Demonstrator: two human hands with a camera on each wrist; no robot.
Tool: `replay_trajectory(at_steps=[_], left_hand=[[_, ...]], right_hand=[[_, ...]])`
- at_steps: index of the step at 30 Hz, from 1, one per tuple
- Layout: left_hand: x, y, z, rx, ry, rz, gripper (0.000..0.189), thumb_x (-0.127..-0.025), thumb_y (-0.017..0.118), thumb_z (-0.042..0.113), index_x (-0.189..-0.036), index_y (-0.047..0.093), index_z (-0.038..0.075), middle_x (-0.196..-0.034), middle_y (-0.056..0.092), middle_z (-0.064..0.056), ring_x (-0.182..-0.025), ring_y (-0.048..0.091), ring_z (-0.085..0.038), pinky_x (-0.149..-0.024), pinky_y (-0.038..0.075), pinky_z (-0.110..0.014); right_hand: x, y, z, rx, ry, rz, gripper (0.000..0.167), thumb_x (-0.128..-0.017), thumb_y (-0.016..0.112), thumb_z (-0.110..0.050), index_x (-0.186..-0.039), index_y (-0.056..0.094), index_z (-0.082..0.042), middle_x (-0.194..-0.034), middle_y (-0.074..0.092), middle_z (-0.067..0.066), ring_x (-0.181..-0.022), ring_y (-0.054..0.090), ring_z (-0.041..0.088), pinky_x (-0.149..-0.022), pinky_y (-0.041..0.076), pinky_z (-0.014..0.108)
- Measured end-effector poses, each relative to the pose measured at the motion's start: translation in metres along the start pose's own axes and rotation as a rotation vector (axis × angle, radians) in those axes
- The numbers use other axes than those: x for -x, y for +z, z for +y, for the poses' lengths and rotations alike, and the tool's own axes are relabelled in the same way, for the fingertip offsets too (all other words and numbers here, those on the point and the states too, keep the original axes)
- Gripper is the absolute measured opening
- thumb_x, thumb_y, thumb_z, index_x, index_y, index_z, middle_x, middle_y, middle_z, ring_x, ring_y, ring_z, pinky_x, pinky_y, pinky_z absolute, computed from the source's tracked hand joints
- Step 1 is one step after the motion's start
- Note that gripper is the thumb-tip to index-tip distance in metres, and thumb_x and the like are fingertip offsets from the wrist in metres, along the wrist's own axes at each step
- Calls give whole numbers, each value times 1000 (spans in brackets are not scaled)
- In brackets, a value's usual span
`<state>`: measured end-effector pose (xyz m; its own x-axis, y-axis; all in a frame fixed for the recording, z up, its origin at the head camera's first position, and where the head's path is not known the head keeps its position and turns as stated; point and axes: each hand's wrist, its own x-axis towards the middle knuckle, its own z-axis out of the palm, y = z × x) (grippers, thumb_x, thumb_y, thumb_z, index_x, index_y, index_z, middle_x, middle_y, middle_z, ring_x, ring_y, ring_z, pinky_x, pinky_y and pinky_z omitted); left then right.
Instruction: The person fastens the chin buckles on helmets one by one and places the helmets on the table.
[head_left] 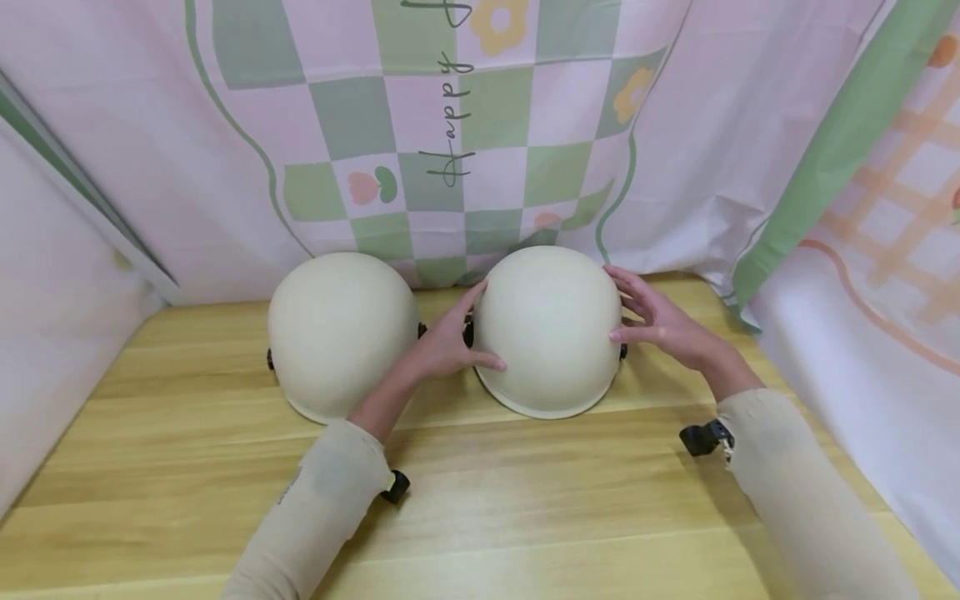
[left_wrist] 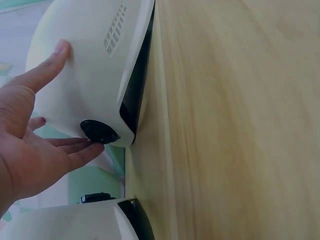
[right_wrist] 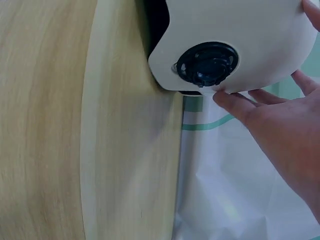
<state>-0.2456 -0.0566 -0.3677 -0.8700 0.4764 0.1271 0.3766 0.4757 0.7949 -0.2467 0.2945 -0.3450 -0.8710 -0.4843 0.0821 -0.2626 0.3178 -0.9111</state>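
Two cream helmets stand dome up, side by side. The right-hand helmet point(head_left: 551, 325) is between both hands. My left hand point(head_left: 448, 340) touches its left side, thumb spread across the front of the shell. In the left wrist view the fingertips lie by a round black side knob point(left_wrist: 99, 131), and a small grid-like marking point(left_wrist: 115, 31) shows on the shell. My right hand point(head_left: 663, 325) touches the opposite side, fingers extended, near another black knob point(right_wrist: 207, 64). Beside my left forearm sits the other helmet point(head_left: 337, 325), partly covered by that arm.
The helmets rest on a wooden table point(head_left: 480, 500), close to its back edge. Behind hangs a checked cloth point(head_left: 495, 108) with lettering; more cloth point(head_left: 862, 275) borders the right side. Each sleeve carries a small black camera, one by the left wrist point(head_left: 396, 487).
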Motion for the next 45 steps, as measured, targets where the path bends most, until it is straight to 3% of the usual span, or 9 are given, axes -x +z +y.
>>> replay_trajectory(at_steps=[5, 12, 17, 21, 25, 31, 40, 45], left_hand=[[8, -5, -1, 33, 15, 7, 115, -82, 91, 22, -167, 15, 13, -170, 24, -15, -149, 36, -40, -118, 36, -54], [26, -22, 4, 121, 28, 66, 94, -88, 85, 15, -163, 29, 9, -162, 38, -20, -147, 38, -40, -118, 38, -52], [42, -37, 11, 89, 59, 109, 79, -92, 80, 13, -159, 39, 8, -153, 49, -19, -142, 46, -37, -114, 43, -50], [54, -48, 12, 47, 81, 152, 66, -93, 79, 11, -151, 48, 3, -148, 55, -19, -136, 52, -36, -109, 49, -48], [65, -58, 11, 40, 84, 191, 58, -93, 79, 11, -145, 56, 2, -145, 58, -17, -133, 55, -35, -106, 51, -46], [79, -73, 6, 56, 112, 272, 52, -92, 78, 3, -140, 59, -2, -142, 60, -20, -131, 57, -36, -106, 51, -46], [97, -94, -2, 71, 182, 450, 41, -88, 76, -11, -127, 64, -12, -130, 65, -26, -121, 64, -38, -101, 55, -38], [106, -105, -8, 74, 225, 561, 38, -83, 74, -20, -120, 66, -16, -123, 67, -29, -112, 67, -18, -95, 56, -26]], right_hand=[[-2, 7, -9, 57, -37, 94, 86, -96, 68, 0, -164, 16, -1, -168, 18, 25, -154, 15, 46, -121, 18, 66], [-7, 26, -39, 193, -113, 252, 78, -94, 76, -5, -159, 35, 1, -164, 35, 19, -153, 31, 34, -121, 30, 27], [-11, 47, -60, 195, -272, 271, 67, -91, 74, 7, -151, 46, 5, -156, 46, 21, -146, 41, 33, -116, 35, 19], [-16, 64, -69, 139, -397, 240, 63, -88, 70, 18, -146, 50, 9, -149, 52, 27, -139, 51, 18, -113, 40, 21], [-22, 81, -76, 96, -437, 175, 59, -87, 69, 21, -143, 51, 13, -143, 54, 32, -133, 56, 14, -110, 45, 25], [-32, 103, -84, 39, -384, 91, 58, -88, 70, 18, -143, 51, 12, -143, 55, 32, -132, 55, 37, -109, 47, 30], [-48, 133, -90, 14, -309, 14, 57, -92, 71, 9, -145, 50, 8, -145, 57, 24, -135, 55, 37, -111, 47, 38], [-58, 145, -87, 0, -274, 6, 55, -93, 71, 7, -145, 51, 8, -144, 58, 24, -134, 55, 41, -111, 47, 41]])
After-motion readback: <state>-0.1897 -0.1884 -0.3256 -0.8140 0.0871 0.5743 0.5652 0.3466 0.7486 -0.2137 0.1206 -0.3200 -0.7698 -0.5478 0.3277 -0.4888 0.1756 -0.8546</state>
